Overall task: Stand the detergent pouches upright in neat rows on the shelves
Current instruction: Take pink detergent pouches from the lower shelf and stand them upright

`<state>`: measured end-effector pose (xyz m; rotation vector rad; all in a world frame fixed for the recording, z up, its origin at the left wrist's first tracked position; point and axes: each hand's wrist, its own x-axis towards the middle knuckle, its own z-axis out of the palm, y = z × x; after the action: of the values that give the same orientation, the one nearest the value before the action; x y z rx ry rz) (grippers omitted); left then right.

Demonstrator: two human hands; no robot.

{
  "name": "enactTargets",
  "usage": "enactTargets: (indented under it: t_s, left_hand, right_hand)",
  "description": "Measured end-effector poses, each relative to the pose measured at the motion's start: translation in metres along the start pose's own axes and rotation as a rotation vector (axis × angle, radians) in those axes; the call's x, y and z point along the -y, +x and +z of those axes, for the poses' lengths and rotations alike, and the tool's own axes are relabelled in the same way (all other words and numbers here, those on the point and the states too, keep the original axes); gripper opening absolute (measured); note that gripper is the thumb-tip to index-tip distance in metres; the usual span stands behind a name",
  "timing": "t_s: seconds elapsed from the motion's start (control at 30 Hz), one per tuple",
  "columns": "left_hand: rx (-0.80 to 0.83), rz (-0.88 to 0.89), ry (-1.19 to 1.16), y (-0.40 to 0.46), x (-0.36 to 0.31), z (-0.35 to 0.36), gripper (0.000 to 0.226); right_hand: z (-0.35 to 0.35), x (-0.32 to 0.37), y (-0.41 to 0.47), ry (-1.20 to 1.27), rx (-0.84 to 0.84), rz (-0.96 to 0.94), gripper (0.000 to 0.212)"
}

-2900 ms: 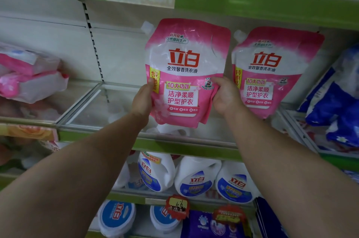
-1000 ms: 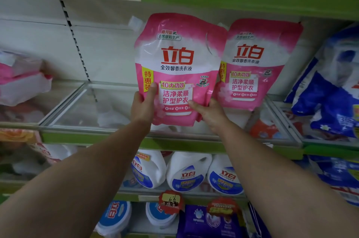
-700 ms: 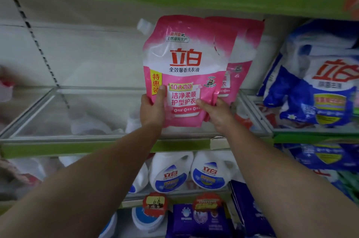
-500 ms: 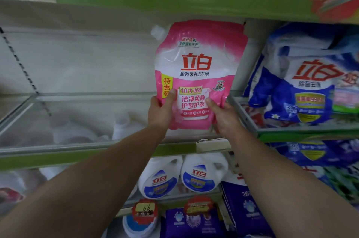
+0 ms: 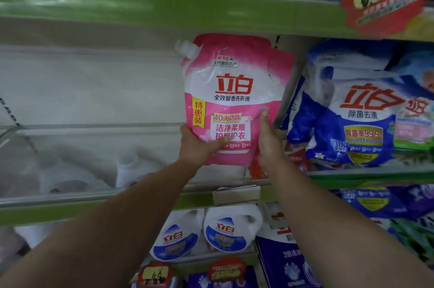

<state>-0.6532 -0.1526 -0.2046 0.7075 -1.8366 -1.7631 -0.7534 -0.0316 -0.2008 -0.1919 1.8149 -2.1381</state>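
Pink detergent pouch (image 5: 231, 99): upright, spout at upper left, held over the right end of the glass shelf (image 5: 70, 193), close beside the blue detergent bags (image 5: 352, 109) in the next bay.
Left hand (image 5: 199, 146): grips the lower left corner — thumb across the front panel, the other fingers hidden behind the pouch.
Right hand (image 5: 269, 142): lies along the lower right edge, fingers straight and pressing the side rather than curled round it.
Second pouch: a pink edge (image 5: 281, 62) shows behind the upper right of the held pouch; whether the two touch cannot be told.
Step in hand: judged to be seating the pouch upright at the right end of the row.
Method: lower the base flat onto the glass first, then square the front panel to the shelf's front edge.
Alignment: bring the pouch directly in front of the one behind it, label facing outward.
Release: ease off the pressing hand first — the gripping hand last, once the pouch stands alone.
Risk: a soft, liquid-filled pouch is likely to slump or tip forward if the base is creased.
Neighbours: avoid pushing the blue bags sideways.
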Motion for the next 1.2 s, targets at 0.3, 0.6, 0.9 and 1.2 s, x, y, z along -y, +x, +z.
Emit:
enactTargets:
  t_s: [0.3, 0.6, 0.9, 1.2]
  left_hand:
    - [-0.052, 0.034, -0.019, 0.012, 0.007, 0.004, 0.07]
    - [-0.121, 0.061, 0.033, 0.011, 0.01, 0.007, 0.065]
    - [-0.148, 0.082, 0.102, 0.009, 0.015, 0.004, 0.067]
    - [-0.16, 0.073, 0.188, 0.005, 0.021, -0.005, 0.106]
  right_hand:
    - [0.006, 0.004, 0.022, -0.042, 0.008, 0.024, 0.053]
    - [0.008, 0.002, 0.028, -0.063, 0.006, -0.004, 0.052]
    - [0.009, -0.002, 0.022, -0.021, 0.0, -0.053, 0.051]
    - [0.0, 0.0, 0.008, 0.001, 0.018, -0.132, 0.036]
